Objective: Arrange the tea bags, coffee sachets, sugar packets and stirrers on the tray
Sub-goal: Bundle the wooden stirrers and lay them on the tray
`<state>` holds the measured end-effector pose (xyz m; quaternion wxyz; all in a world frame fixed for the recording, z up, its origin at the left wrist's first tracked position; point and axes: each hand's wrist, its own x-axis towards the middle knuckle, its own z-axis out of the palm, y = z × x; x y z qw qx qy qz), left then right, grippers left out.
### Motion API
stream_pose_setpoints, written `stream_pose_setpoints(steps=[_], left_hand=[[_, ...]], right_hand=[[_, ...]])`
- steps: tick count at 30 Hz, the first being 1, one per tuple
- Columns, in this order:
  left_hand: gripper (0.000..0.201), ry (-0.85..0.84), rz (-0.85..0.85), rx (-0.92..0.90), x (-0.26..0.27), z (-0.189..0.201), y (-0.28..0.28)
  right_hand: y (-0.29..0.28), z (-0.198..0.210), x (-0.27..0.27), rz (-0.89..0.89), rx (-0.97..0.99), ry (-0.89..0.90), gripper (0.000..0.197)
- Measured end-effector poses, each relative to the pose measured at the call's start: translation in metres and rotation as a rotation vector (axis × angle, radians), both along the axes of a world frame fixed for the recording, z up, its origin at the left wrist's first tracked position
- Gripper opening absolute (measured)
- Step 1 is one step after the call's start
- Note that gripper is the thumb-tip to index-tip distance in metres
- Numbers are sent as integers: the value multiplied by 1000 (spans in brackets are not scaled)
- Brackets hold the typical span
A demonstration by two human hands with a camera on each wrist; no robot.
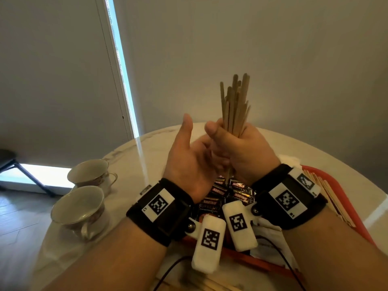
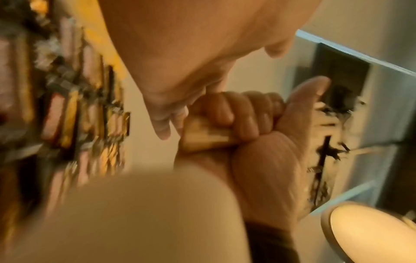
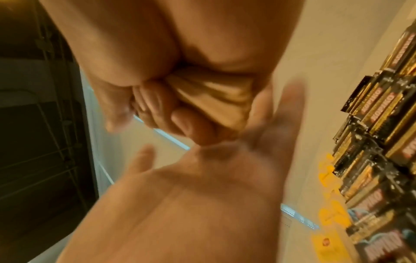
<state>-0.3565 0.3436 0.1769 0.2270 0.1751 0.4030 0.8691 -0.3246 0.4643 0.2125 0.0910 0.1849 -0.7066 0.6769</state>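
Stirrers (image 1: 235, 106) stand bunched upright above the tray (image 1: 357, 215), clenched in the right hand (image 1: 241, 148); the left hand (image 1: 189, 156) waits flat beneath. Tap the ends level on that palm, then lay them beside the coffee sachets (image 1: 222, 194).

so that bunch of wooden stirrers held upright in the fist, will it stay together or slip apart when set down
The stirrers look thin, stiff and light. Their tips already sit at uneven heights above the right hand, so single sticks probably slide easily. Once released over the tray they will likely fan out and scatter rather than stay bundled.
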Motion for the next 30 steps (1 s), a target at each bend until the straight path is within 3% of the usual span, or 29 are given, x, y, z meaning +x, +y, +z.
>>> stream_pose_setpoints(steps=[5,8,10,11,13,15,18,21,25,30], left_hand=[[98,489,49,-177,-8,33,-31],[65,710,-27,-319,-6,43,-40],[31,743,-33,-339,1,46,-38],[30,751,-11,-343,4,46,-36],[48,741,33,-268,7,45,-29],[55,640,54,-108,6,50,-23],[59,556,160,66,-3,64,-20],[57,561,266,79,-6,73,-15],[56,649,378,-73,-2,66,-3],[32,814,484,-238,1,67,-6]], right_hand=[[8,16,15,88,497,-122,19],[0,22,21,210,601,-154,13],[-1,23,22,282,507,-185,23],[0,24,22,298,468,-212,25],[5,26,20,293,354,-281,38],[11,30,19,272,135,-348,35],[19,34,16,186,-192,-443,48],[20,32,11,81,-523,-496,57],[13,30,9,-15,-468,-444,56],[13,22,4,-136,-352,-384,40]])
